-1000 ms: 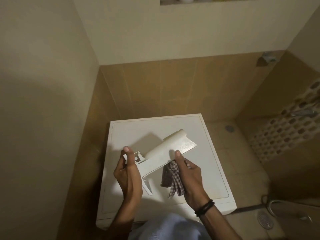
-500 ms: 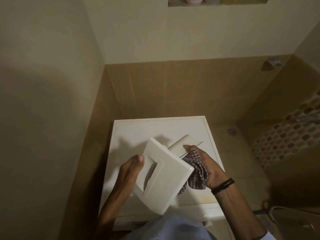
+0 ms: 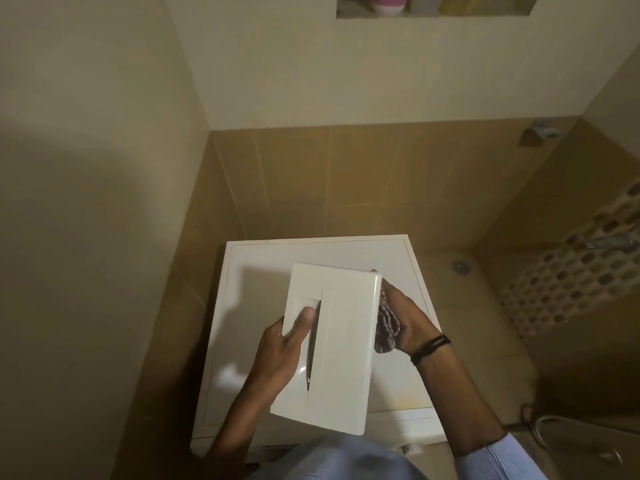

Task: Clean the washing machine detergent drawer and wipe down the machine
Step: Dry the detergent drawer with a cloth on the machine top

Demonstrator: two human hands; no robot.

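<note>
I hold the white detergent drawer (image 3: 341, 348) above the washing machine's top (image 3: 249, 271), with its flat front panel turned up toward me. My left hand (image 3: 282, 344) grips the panel's left edge, thumb in the handle recess. My right hand (image 3: 403, 320) is behind the drawer's right side and clutches a checked cloth (image 3: 386, 327) against it. The drawer's compartments are hidden behind the panel.
The white washing machine stands in a corner between a cream wall on the left and tan tiles behind. A wall niche (image 3: 433, 5) holds bottles above. On the right are a floor drain (image 3: 460, 266), a tap (image 3: 609, 242) and a hose (image 3: 550, 434).
The drawer has been turned from lying sideways to its front panel facing up at me. My right hand with the cloth moved from under it to behind its right side.
</note>
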